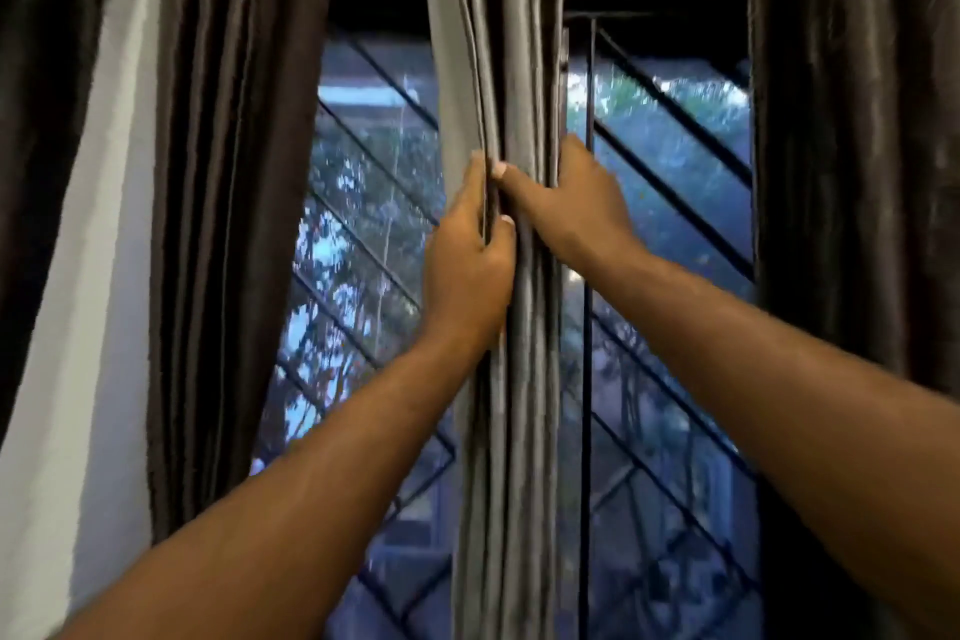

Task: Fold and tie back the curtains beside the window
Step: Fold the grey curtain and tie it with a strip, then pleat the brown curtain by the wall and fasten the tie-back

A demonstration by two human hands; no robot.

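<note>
A grey curtain (514, 57) hangs gathered into narrow vertical pleats in the middle of the window (363, 234). My left hand (467, 254) grips the pleats from the left side, thumb in front and fingers tucked into the folds. Just above it, my right hand (576, 202) holds the same bundle from the right, its thumb laid across the front and its fingers wrapped behind the cloth. Both arms reach up and forward. Below the hands the pleated curtain falls straight down out of view.
A dark brown curtain (228, 223) hangs bunched at the left with a white wall (88, 327) beside it. Another dark curtain (852, 145) hangs at the right. Diagonal black bars (675, 192) cross the window panes, with trees outside.
</note>
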